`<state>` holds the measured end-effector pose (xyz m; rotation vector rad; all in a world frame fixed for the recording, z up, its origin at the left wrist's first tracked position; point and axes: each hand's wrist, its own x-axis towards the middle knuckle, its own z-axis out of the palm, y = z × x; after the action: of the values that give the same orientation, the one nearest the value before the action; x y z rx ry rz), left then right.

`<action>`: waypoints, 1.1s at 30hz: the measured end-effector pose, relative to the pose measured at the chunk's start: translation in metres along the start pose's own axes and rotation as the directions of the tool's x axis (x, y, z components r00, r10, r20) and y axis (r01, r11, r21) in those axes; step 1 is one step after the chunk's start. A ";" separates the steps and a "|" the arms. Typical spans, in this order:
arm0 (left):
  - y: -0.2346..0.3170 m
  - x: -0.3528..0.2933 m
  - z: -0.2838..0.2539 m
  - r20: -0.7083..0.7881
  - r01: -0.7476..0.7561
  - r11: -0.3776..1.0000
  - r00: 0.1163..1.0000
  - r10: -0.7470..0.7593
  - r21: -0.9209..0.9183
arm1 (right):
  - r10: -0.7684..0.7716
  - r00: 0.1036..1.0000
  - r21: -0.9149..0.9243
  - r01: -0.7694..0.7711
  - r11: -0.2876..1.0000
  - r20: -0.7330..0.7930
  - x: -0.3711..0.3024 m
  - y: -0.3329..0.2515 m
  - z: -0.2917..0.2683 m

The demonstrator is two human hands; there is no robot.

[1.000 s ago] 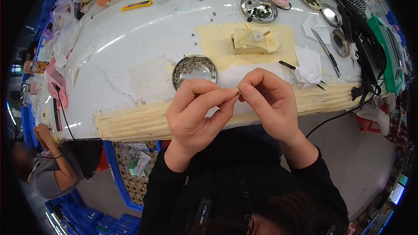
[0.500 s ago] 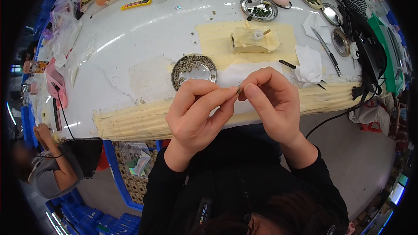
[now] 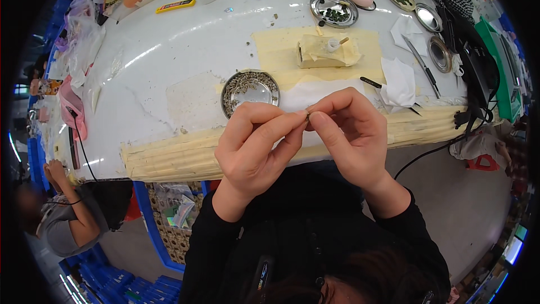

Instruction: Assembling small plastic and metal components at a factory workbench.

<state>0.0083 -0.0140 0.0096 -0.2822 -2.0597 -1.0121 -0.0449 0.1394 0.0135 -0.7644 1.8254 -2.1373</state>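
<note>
Over the table's near edge, my left hand (image 3: 253,149) and my right hand (image 3: 354,135) meet fingertip to fingertip. Both are closed in a pinch on one tiny dark piece (image 3: 307,116), mostly covered by the fingers, so its kind cannot be made out. Just beyond my left hand stands a round metal dish (image 3: 251,95) with many small greyish pieces along its inner side. Past my right hand lie a crumpled white tissue (image 3: 398,87) and a thin black tool (image 3: 370,83).
A tape-covered block (image 3: 326,53) stands on yellow paper behind my hands. Farther back is a metal plate (image 3: 334,9) of dark green pieces. A tweezer-like tool (image 3: 423,67) lies right, near a green tray (image 3: 498,67). Another person's arm (image 3: 79,214) is at the left.
My right thumb and fingers have shifted slightly left against the left fingertips, covering more of the tiny piece. My left hand stays nearly still.
</note>
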 end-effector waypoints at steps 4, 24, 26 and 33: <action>0.000 0.000 -0.001 0.006 0.008 1.000 1.000 -0.008 -0.025 | 0.231 0.968 0.342 -0.250 0.906 0.095 0.003 -0.002 -0.003; -0.004 -0.001 0.001 -0.012 0.006 1.000 1.000 -0.006 -0.017 | -0.012 1.000 0.059 0.012 0.998 0.009 0.001 0.004 0.002; -0.004 -0.001 0.002 -0.016 -0.010 1.000 1.000 0.010 0.000 | -0.018 1.000 0.058 0.018 0.998 0.003 0.000 0.004 0.002; -0.006 -0.001 -0.003 0.006 0.044 0.983 0.999 -0.044 -0.177 | 0.258 0.956 0.399 -0.292 0.869 0.138 0.003 -0.005 -0.003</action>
<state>0.0074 -0.0205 0.0066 -0.3304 -1.9878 -1.2248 -0.0483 0.1416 0.0187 -0.4476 1.2754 -2.1552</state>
